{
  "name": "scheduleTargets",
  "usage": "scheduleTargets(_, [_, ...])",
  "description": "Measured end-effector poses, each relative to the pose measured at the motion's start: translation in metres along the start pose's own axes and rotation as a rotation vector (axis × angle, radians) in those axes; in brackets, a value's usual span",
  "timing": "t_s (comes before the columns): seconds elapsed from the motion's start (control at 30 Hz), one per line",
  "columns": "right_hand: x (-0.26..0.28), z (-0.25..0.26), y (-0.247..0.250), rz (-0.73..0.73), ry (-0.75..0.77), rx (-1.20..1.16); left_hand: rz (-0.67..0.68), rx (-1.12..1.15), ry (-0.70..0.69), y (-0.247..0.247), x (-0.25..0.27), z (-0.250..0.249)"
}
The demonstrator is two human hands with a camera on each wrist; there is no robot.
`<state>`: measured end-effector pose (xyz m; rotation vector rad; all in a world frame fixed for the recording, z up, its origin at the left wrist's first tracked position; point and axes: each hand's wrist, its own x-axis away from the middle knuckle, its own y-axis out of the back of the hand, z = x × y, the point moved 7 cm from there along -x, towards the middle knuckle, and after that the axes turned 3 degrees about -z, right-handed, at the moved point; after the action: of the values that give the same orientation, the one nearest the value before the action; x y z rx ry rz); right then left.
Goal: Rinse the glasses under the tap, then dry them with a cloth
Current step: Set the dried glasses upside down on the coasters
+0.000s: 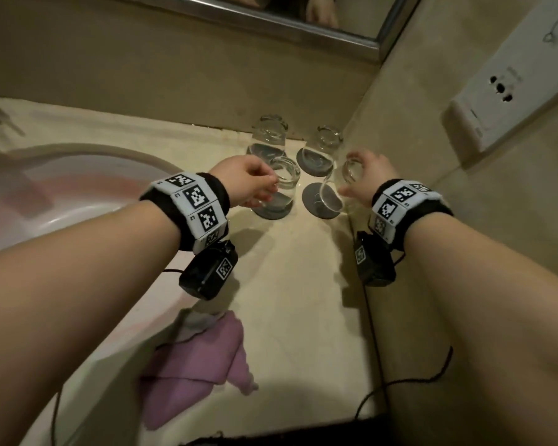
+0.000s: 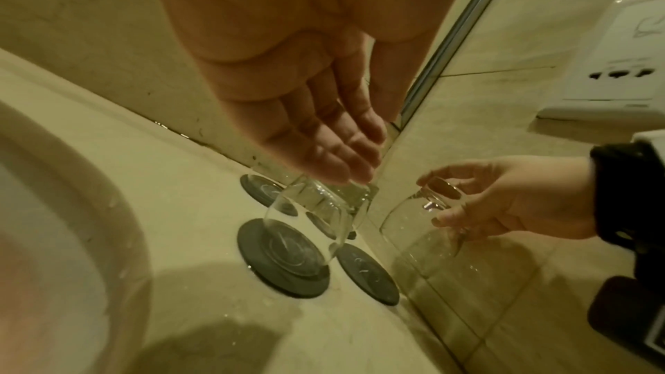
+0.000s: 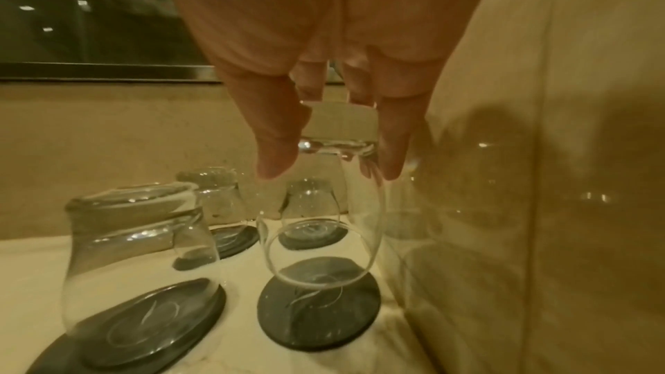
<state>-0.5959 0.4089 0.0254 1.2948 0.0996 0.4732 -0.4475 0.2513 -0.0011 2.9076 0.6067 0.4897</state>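
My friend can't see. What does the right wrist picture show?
The right hand holds an upside-down glass by its base, lifted and tilted above a dark round coaster. Three more upside-down glasses stand on coasters beside it, near a beige wall.

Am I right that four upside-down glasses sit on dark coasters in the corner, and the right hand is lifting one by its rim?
Not quite: the right hand grips the lifted glass by its base, not its rim. The rim hangs open above its coaster, as the right wrist view shows. The rest stands.
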Motion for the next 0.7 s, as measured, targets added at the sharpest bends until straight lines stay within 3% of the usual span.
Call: scheduleTargets(0.7, [-0.034, 0.008, -0.041, 0.109, -0.025, 0.092, -0.037, 0.021, 0.15, 0.021, -0.03, 0.042])
